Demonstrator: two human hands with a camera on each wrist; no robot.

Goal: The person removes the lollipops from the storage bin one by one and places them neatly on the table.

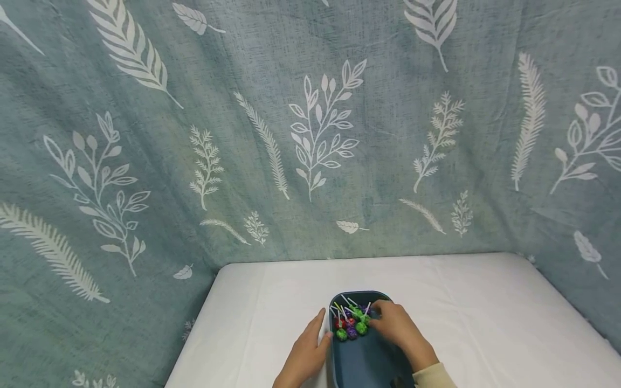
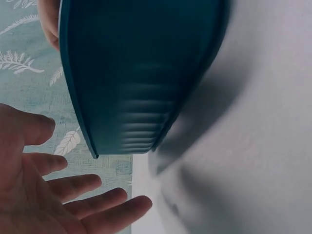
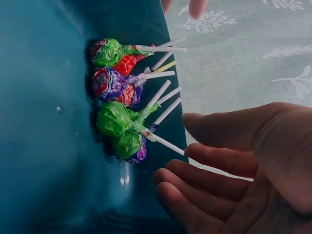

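Several wrapped lollipops (image 1: 351,319) in green, purple and red lie grouped at the far end of a dark blue tray (image 1: 361,355). Their white and yellow sticks point toward the tray's far wall. My right hand (image 1: 399,326) reaches over the right side of the tray, fingers loosely bent. In the right wrist view its thumb and index finger stand apart near the stick of a green lollipop (image 3: 117,119); whether a fingertip touches the stick is unclear. On the other side, my left hand (image 1: 306,347) is spread beside the tray's left wall, holding nothing.
A white cloth (image 1: 271,291) covers the table under the tray. Behind and at the sides hangs a blue-green curtain (image 1: 271,226) with white leaf prints. A small dark thing (image 1: 398,381) shows by the right sleeve, too unclear to name.
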